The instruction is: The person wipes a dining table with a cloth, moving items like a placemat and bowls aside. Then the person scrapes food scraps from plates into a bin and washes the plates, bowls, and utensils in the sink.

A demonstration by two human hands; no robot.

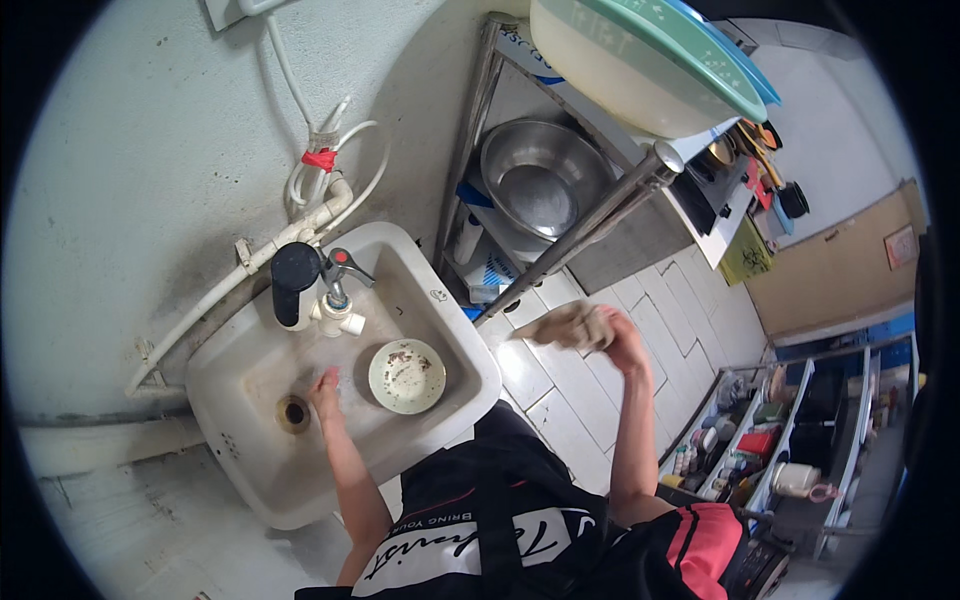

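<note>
My right hand [622,337] is out to the right of the sink, above the tiled floor, gripping a crumpled grey-brown cloth [574,328] that looks blurred. My left hand [325,394] is inside the white ceramic sink [259,487], just right of the drain hole [294,411] and below the faucet. Nothing shows in it, but its finger shape is too small to make out. Right of that hand, a pale bowl [407,376] rests in the basin, with dark reddish-brown bits scattered inside. The faucet [339,281] has a red-dotted lever and a white plastic fitting.
A black cylindrical object [294,281] stands by the faucet. Behind the sink run a white pipe [217,296] and coiled hose. A metal rack [570,247] holds a steel basin [544,180] and a green-rimmed tub [637,67]. Stocked shelves [750,442] stand at lower right.
</note>
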